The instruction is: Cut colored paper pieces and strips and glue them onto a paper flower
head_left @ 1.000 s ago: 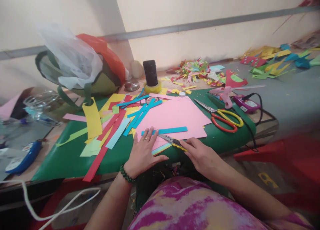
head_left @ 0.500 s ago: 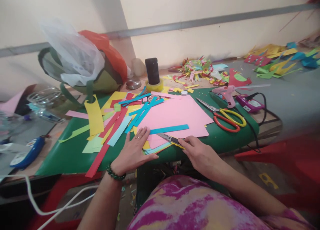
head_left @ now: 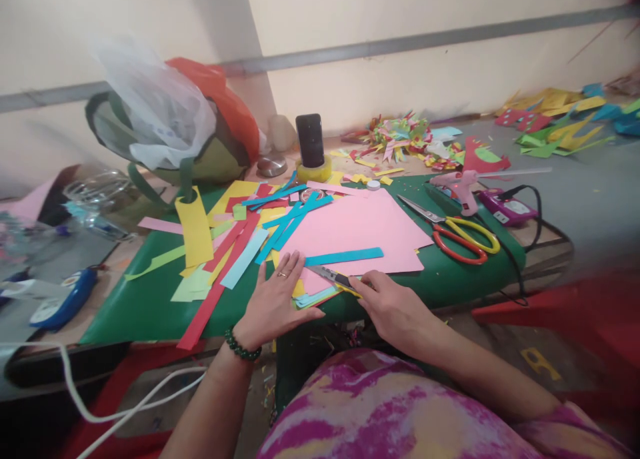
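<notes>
My left hand lies flat with its fingers stretched out, over the lower left corner of a pink paper sheet. Its fingertips rest by the left end of a blue paper strip on that sheet. In my right hand is a utility knife with a yellow and dark handle. The blade points left, just below the strip's left end and close to my left fingers. Other coloured sheets show beneath the pink one at the near edge.
Scissors lie right of the pink sheet, near a pink glue gun and a purple power socket. Paper strips cover the left of the green surface. Behind stand a phone on a tape roll and a bag.
My left hand has slid left along the blue strip, uncovering its left end. The knife has shifted slightly left, and the strip lies nearly as before.
</notes>
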`<state>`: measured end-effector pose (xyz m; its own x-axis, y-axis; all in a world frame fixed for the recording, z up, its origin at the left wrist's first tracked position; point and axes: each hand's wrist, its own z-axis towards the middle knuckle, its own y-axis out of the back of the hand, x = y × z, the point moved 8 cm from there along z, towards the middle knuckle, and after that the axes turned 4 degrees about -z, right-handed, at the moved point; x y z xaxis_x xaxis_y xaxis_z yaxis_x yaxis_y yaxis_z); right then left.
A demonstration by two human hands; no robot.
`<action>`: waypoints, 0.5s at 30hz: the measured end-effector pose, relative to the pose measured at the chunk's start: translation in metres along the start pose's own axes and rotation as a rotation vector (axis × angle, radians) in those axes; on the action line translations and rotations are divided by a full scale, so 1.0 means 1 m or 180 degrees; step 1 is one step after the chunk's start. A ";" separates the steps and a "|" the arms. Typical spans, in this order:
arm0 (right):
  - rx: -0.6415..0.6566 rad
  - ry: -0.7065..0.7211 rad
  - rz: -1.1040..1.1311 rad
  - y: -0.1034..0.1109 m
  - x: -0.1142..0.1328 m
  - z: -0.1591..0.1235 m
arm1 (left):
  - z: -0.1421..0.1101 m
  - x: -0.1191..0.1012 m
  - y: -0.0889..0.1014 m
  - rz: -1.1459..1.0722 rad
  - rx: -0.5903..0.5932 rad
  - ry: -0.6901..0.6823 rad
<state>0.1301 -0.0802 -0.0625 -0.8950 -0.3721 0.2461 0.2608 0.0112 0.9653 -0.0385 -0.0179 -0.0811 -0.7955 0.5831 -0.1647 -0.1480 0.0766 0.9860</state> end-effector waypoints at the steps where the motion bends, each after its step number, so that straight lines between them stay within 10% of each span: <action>1: -0.0015 0.0007 0.0009 0.001 0.000 0.000 | 0.000 0.000 0.000 -0.0004 0.0005 0.0004; 15: 0.0122 0.0016 -0.0101 0.001 -0.002 0.002 | -0.004 0.016 0.006 -0.0061 0.0291 0.0087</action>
<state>0.1318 -0.0774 -0.0616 -0.9007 -0.3774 0.2150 0.2181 0.0350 0.9753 -0.0545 -0.0116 -0.0781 -0.8090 0.5586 -0.1830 -0.1102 0.1617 0.9807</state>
